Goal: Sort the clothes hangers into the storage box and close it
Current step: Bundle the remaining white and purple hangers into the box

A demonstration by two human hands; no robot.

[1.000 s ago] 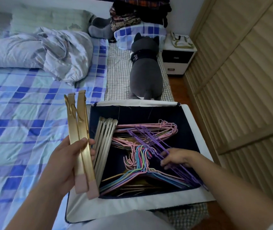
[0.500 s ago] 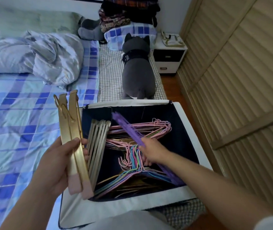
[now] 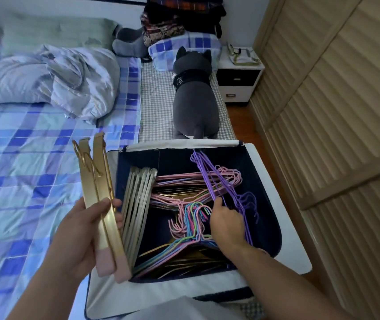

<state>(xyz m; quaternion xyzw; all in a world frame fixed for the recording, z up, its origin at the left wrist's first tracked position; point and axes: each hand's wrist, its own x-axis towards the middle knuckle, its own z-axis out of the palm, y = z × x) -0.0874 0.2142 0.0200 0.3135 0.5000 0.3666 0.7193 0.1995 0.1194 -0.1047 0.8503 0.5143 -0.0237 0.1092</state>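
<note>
**Laying the purple hangers down the box's right side**

The storage box [image 3: 295, 262] sits open on the bed [image 3: 23, 181], already holding most hangers. The right hand [image 3: 227, 224] curls around the purple hangers [image 3: 209, 179], which angle away beyond the grip; lower them flat, clear of the pink hangers [image 3: 184, 181] beside the knuckles. The left hand [image 3: 85, 229] clasps the gold hangers [image 3: 100, 192] outside the box, for stacking next.
</note>
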